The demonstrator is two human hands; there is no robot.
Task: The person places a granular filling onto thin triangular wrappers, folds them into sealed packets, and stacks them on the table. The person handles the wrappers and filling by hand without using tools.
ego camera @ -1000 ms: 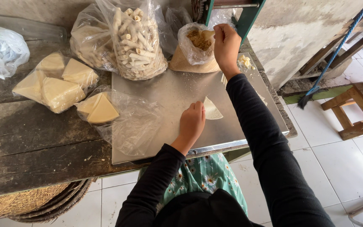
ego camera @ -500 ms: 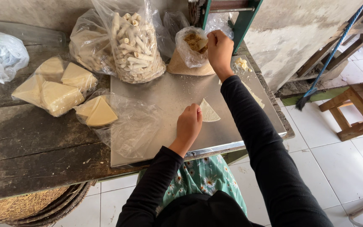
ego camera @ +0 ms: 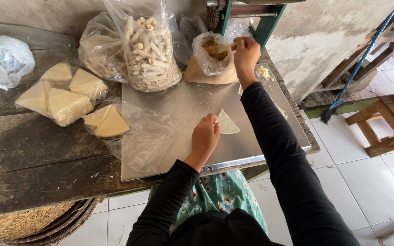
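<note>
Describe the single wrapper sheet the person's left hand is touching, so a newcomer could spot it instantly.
Start at the metal sheet covering the wooden table. Near its middle, the left hand rests its fingertips on a thin pale triangular wrapper. Unlike the triangular stacks in plastic bags to the left, it lies single, flat and unbagged.

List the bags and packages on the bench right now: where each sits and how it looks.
Tall clear bag: back centre, pale rolled sticks.
Clear bag: behind it, left, similar pale pieces.
Small open bag: at right hand, brown filling.
Flat bag: left, cream triangles.
Loose bag: beside left hand, few triangles.
White bag: far left, crumpled.
</note>
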